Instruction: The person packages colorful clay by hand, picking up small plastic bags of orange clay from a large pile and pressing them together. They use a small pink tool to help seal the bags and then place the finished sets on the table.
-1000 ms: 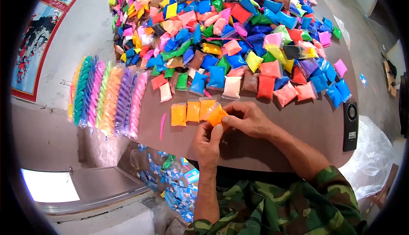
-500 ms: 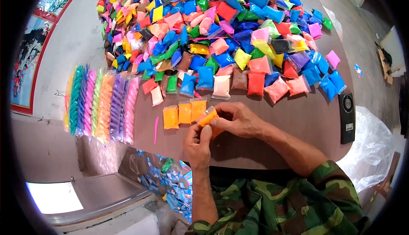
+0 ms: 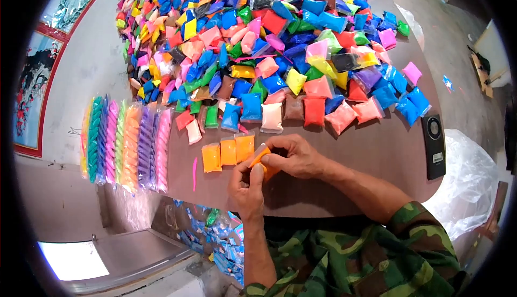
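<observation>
Head view: both hands pinch one orange packet (image 3: 259,158) near the centre of the frame, just below the large pile. Left hand (image 3: 247,185): thumb and fingers closed on the packet's lower-left side. Right hand (image 3: 293,158): thumb and forefinger gripping its upper-right side; fingers partly hide the packet. Three flat orange packets (image 3: 228,152) lie side by side on the brown table (image 3: 309,197), just left of the hands. Pink strip (image 3: 195,174) further left, roughly upright in frame. Mixed-colour pile of packets (image 3: 269,43) fills the upper centre. Twisted, wrapped lengths (image 3: 130,149) lined up at left of frame. Black device (image 3: 434,149) at the table's right edge.
</observation>
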The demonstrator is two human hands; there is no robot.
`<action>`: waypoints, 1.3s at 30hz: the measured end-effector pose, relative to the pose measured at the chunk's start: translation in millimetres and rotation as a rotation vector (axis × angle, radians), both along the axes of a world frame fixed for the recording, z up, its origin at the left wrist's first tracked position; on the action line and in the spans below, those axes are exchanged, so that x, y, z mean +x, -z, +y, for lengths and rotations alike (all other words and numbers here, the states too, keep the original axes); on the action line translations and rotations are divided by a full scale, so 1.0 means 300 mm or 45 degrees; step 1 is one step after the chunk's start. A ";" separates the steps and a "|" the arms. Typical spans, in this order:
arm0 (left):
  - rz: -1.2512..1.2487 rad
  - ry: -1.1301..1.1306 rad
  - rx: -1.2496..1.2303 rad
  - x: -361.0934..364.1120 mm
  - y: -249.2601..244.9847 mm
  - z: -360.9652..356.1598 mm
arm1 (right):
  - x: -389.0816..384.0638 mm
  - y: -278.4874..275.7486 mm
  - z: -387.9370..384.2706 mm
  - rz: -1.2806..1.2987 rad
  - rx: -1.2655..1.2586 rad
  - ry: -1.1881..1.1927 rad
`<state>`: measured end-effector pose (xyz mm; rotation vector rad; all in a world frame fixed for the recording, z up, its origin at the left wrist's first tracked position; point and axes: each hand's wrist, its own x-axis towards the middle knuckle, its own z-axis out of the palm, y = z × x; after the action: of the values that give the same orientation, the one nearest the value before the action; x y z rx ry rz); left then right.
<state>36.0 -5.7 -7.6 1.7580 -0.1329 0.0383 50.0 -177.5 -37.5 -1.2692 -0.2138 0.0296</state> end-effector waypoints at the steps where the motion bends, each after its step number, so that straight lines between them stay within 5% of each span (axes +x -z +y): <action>1: 0.019 0.018 -0.047 -0.003 0.001 -0.003 | -0.001 0.006 0.009 0.007 0.073 0.012; 8: 0.011 0.008 0.204 0.006 0.024 0.031 | -0.014 -0.047 -0.014 -0.040 -0.151 0.044; 15: -0.079 0.000 0.255 -0.016 -0.026 -0.023 | -0.002 0.024 0.018 -0.069 0.061 0.126; 18: 0.040 0.062 0.117 -0.023 0.013 -0.004 | 0.006 0.033 0.015 -0.004 0.144 0.054; 24: -0.029 -0.029 0.072 -0.008 0.043 0.019 | -0.008 -0.017 -0.017 -0.131 -0.237 0.036; 33: 0.085 -0.006 -0.132 -0.024 0.041 0.004 | 0.001 0.009 -0.009 -0.138 -0.147 0.058; 39: 0.073 -0.005 0.067 -0.009 0.035 0.034 | -0.008 -0.036 -0.023 -0.115 -0.203 0.012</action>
<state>33.3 4.5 -18.1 1.8103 -0.0893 -0.0129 47.7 -184.4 -26.8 -1.4322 -0.2875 -0.0194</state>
